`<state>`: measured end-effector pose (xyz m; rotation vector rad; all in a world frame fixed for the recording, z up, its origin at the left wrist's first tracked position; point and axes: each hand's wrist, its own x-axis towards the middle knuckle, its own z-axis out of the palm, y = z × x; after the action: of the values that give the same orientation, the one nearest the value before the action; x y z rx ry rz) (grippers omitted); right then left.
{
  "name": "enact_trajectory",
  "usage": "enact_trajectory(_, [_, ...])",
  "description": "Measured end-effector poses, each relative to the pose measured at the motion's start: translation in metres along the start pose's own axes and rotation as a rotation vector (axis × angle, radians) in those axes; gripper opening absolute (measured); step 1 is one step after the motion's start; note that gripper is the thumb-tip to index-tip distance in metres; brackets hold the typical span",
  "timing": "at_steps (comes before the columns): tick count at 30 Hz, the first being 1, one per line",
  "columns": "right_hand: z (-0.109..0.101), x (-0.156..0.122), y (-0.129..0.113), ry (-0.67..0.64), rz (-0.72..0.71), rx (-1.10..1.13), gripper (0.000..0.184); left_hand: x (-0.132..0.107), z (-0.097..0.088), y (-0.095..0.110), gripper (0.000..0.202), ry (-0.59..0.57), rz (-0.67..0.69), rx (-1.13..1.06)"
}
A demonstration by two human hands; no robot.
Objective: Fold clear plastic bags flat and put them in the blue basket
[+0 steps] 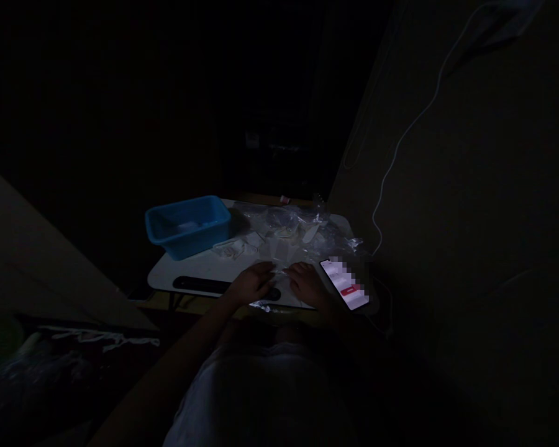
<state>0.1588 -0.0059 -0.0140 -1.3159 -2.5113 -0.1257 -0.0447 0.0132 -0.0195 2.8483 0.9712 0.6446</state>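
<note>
My left hand (251,282) and my right hand (305,282) rest close together near the front of a white table (200,268). Between my fingers lies a thin, clear plastic bag (279,270), and the dim light hides whether either hand grips it. More crumpled clear plastic (284,218) is heaped at the back of the table. Several small white packets (235,248) lie on the table in front of it. A lit smartphone (345,284) with a blurred screen lies just right of my right hand.
A blue plastic basin (189,226) stands at the table's left back corner. A black strip (200,285) runs along the front of the tabletop. A white cable (400,149) hangs on the wall to the right. Dark cloth and a white cord (102,338) lie low at left.
</note>
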Motion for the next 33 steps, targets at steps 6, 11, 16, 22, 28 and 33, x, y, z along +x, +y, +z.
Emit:
enact_trajectory(6, [0.000,0.000,-0.001,0.024,0.067,-0.009,0.034,-0.001,0.003,-0.002,0.037,-0.050,-0.013,0.033])
enact_trajectory(11, [0.002,-0.001,0.003,0.067,0.260,-0.069,0.030,-0.002,0.005,-0.003,0.036,-0.048,-0.026,0.005])
enact_trajectory(16, [0.004,0.001,0.004,0.022,0.312,-0.100,0.030,-0.002,0.004,-0.003,0.036,-0.056,-0.047,-0.044])
enact_trajectory(22, [0.007,0.001,0.005,0.033,0.378,-0.129,0.031,-0.002,0.003,-0.002,0.037,-0.066,-0.057,-0.049])
enact_trajectory(28, [0.008,0.001,0.005,0.072,0.402,-0.174,0.033,-0.002,0.004,-0.002,0.036,-0.049,-0.032,-0.052])
enact_trajectory(33, [0.013,0.002,0.006,0.091,0.407,-0.181,0.036,-0.001,0.003,-0.001,0.038,-0.076,-0.043,-0.002])
